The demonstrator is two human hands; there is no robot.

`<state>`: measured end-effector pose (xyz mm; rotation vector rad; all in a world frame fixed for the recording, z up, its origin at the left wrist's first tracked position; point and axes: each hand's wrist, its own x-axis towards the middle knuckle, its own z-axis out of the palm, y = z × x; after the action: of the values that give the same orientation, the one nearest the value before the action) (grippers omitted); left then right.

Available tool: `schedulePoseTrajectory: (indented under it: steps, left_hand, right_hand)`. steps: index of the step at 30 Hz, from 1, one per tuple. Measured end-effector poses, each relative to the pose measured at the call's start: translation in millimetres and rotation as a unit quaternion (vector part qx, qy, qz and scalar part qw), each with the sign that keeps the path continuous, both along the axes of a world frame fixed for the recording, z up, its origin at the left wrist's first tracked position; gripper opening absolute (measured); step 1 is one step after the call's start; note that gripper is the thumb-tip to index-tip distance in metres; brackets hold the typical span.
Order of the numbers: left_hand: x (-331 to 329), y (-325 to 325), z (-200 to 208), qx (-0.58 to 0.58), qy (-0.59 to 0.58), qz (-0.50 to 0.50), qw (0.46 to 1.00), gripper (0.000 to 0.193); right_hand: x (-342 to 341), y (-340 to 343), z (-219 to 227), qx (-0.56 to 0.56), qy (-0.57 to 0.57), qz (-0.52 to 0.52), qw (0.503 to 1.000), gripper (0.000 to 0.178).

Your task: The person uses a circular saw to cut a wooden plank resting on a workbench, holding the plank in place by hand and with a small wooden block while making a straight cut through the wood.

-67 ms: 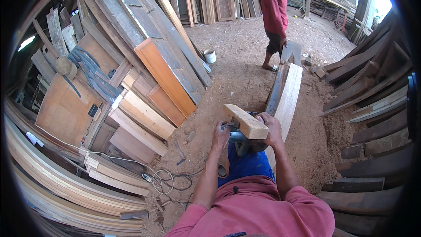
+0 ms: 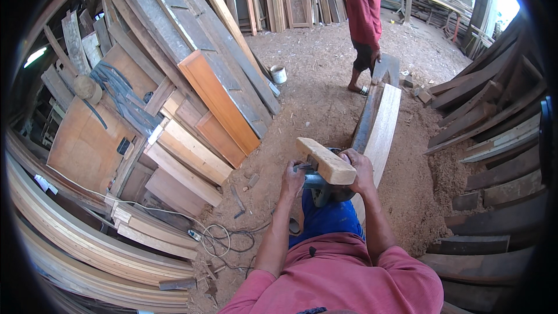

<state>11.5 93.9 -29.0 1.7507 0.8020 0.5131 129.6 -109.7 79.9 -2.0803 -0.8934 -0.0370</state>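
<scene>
Close in front of my body, a teal and dark power tool (image 2: 315, 182) rests above my blue-clad lap; it looks like an electric planer, though its underside is hidden. Across its top lies a pale wooden block (image 2: 328, 163), slanting down toward the right. My left hand (image 2: 292, 179) is closed around the tool's left side, beside a small dark metal part (image 2: 303, 167). On the other side, my right hand (image 2: 361, 172) is closed on the tool, its fingers against the block's far right edge; what lies beneath them is partly hidden.
A long pale plank (image 2: 383, 131) runs ahead beside a dark beam (image 2: 364, 119). A co-worker in a red shirt (image 2: 365, 11) stands at its far end. Boards (image 2: 218, 102) lean on the left, with a cable (image 2: 218, 241) below. Dark timber (image 2: 494, 221) is stacked right. A white bucket (image 2: 279, 74) stands beyond.
</scene>
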Motion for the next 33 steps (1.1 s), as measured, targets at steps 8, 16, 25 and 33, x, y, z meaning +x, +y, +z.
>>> schedulePoseTrajectory:
  steps: [8,16,25,33]
  left_hand:
    - [0.5,-1.1,1.1,0.012,-0.001,-0.008,1.0,0.04]
    - [0.1,2.8,-5.8,0.017,-0.03,-0.01,0.999,0.028]
    - [-1.0,-7.2,18.3,0.031,-0.004,-0.006,0.999,0.029]
    - [-0.1,-2.6,4.0,0.005,-0.021,-0.001,1.0,0.021]
  right_hand:
    - [0.3,-1.9,0.2,0.001,-0.003,0.003,1.0,0.029]
    - [-3.0,-1.8,3.6,0.014,-0.001,0.002,1.0,0.028]
    - [-1.3,-3.3,2.1,0.009,0.002,-0.001,1.0,0.028]
    - [-3.3,-2.3,4.9,0.021,0.0,0.002,1.0,0.028]
